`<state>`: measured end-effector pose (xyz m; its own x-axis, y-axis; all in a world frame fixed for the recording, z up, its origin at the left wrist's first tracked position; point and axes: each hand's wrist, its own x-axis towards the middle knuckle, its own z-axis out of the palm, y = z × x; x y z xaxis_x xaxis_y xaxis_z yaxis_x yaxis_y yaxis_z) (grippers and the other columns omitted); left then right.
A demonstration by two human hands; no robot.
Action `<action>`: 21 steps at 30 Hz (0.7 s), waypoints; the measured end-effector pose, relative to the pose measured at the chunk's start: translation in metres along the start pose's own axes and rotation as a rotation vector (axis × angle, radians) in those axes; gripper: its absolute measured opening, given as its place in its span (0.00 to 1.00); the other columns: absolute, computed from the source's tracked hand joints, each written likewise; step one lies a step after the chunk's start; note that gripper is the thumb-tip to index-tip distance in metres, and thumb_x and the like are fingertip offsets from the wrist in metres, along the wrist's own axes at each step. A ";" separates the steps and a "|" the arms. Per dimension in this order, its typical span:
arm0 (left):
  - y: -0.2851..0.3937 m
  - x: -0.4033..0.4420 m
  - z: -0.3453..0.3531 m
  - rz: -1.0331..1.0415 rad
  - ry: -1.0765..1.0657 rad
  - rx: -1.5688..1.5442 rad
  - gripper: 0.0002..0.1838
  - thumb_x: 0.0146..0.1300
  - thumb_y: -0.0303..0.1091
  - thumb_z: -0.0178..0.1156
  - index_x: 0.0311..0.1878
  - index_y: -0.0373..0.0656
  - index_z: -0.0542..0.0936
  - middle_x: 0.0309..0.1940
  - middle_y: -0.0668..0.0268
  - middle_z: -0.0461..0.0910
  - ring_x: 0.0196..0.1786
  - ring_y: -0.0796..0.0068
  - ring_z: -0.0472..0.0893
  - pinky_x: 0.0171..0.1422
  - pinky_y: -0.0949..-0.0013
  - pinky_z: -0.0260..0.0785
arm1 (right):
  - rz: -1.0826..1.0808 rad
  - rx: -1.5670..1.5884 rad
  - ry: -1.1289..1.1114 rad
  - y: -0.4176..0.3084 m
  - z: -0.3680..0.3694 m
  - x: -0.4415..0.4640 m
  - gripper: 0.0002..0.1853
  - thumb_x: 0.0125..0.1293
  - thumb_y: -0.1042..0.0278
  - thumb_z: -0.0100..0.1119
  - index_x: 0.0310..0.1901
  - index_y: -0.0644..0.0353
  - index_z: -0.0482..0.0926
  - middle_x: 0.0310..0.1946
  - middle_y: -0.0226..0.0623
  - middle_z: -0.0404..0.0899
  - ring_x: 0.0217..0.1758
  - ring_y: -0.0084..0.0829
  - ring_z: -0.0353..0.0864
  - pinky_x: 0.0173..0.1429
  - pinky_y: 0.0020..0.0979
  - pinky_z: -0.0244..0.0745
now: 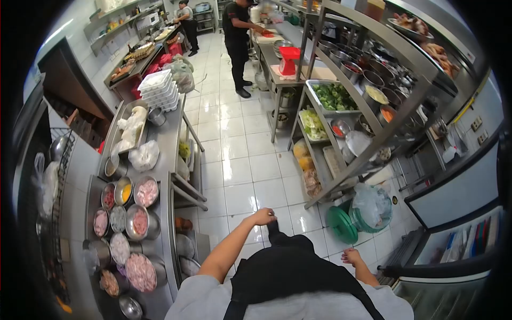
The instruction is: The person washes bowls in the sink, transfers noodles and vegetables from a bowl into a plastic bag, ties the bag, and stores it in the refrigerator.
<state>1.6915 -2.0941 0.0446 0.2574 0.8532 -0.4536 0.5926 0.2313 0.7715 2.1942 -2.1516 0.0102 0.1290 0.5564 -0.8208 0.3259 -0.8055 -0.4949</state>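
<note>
My left hand (263, 216) is out in front of my body above the tiled floor, its fingers curled together. A small dark spot shows at its fingertips, and I cannot make out whether it is something held. Low on my right side hangs my right hand (351, 257), loosely open with nothing visible in it. Nearest to that hand is a green round lid (341, 225), leaning by a green bin (354, 216) lined with a clear plastic bag (372, 205). My black apron (298, 269) covers my front.
A steel counter (169, 234) on the left carries several metal pots of cut meat (141, 272). Steel shelving (341, 184) on the right holds broccoli (333, 96), lettuce (313, 124) and pots. Ahead, a person in black (237, 40) works at a counter; another person (186, 24) stands farther back.
</note>
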 end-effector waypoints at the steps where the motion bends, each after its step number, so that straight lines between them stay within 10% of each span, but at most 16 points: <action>1: -0.004 0.001 -0.027 -0.018 0.047 -0.022 0.24 0.52 0.48 0.58 0.43 0.35 0.77 0.40 0.47 0.77 0.46 0.51 0.77 0.51 0.61 0.69 | 0.000 -0.023 0.005 -0.011 0.000 0.012 0.13 0.59 0.63 0.54 0.42 0.61 0.72 0.32 0.39 0.76 0.30 0.32 0.79 0.30 0.32 0.77; 6: -0.147 0.007 -0.119 -0.184 0.507 0.145 0.22 0.52 0.46 0.57 0.38 0.33 0.78 0.38 0.46 0.77 0.45 0.49 0.76 0.50 0.59 0.68 | 0.074 -0.140 -0.029 -0.079 0.041 0.060 0.13 0.60 0.62 0.54 0.42 0.60 0.71 0.32 0.41 0.76 0.31 0.36 0.79 0.31 0.37 0.76; 9: -0.204 -0.039 -0.145 -0.527 0.391 0.230 0.22 0.51 0.45 0.57 0.38 0.31 0.77 0.40 0.42 0.75 0.46 0.47 0.75 0.53 0.57 0.66 | 0.144 -0.296 -0.159 -0.139 0.079 0.091 0.17 0.59 0.59 0.56 0.43 0.63 0.72 0.33 0.44 0.76 0.28 0.35 0.78 0.27 0.35 0.75; 13: -0.228 -0.088 -0.150 -0.868 0.321 -0.309 0.19 0.53 0.43 0.58 0.34 0.32 0.78 0.28 0.53 0.78 0.30 0.62 0.80 0.28 0.60 0.74 | -0.198 -1.051 -0.497 -0.272 0.145 0.185 0.16 0.58 0.59 0.54 0.39 0.64 0.76 0.30 0.43 0.78 0.26 0.32 0.78 0.26 0.35 0.74; 15: -0.264 -0.100 -0.118 -0.855 0.422 -0.487 0.18 0.54 0.43 0.58 0.33 0.33 0.77 0.24 0.56 0.78 0.25 0.64 0.80 0.24 0.63 0.74 | -0.366 -0.670 -0.362 -0.331 0.181 0.234 0.14 0.55 0.58 0.54 0.27 0.63 0.78 0.22 0.40 0.78 0.21 0.31 0.76 0.25 0.35 0.72; 16: -0.261 -0.102 -0.114 -0.898 0.416 -0.476 0.18 0.54 0.42 0.58 0.33 0.33 0.77 0.22 0.56 0.78 0.24 0.63 0.80 0.24 0.64 0.74 | -1.190 -0.850 -0.507 -0.324 0.190 0.359 0.07 0.59 0.67 0.52 0.29 0.60 0.74 0.19 0.33 0.74 0.16 0.26 0.70 0.19 0.31 0.65; 17: -0.265 -0.103 -0.112 -0.941 0.413 -0.464 0.17 0.54 0.42 0.58 0.33 0.33 0.77 0.21 0.57 0.77 0.23 0.62 0.79 0.24 0.65 0.74 | -0.440 -0.679 -0.403 -0.427 0.226 0.241 0.06 0.59 0.68 0.52 0.33 0.61 0.75 0.19 0.34 0.74 0.16 0.26 0.71 0.19 0.29 0.66; 21: -0.361 -0.064 -0.083 -0.637 -0.069 -0.553 0.15 0.55 0.44 0.57 0.29 0.40 0.77 0.16 0.61 0.72 0.18 0.68 0.74 0.21 0.62 0.68 | -0.716 -0.603 -0.416 -0.576 0.321 0.221 0.10 0.60 0.65 0.53 0.38 0.62 0.74 0.23 0.35 0.76 0.21 0.26 0.75 0.25 0.27 0.72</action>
<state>1.3979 -2.1938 -0.1679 0.0572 0.4562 -0.8880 0.1856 0.8691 0.4585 1.7345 -1.6301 0.0225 -0.5787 0.6598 -0.4794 0.6304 -0.0112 -0.7762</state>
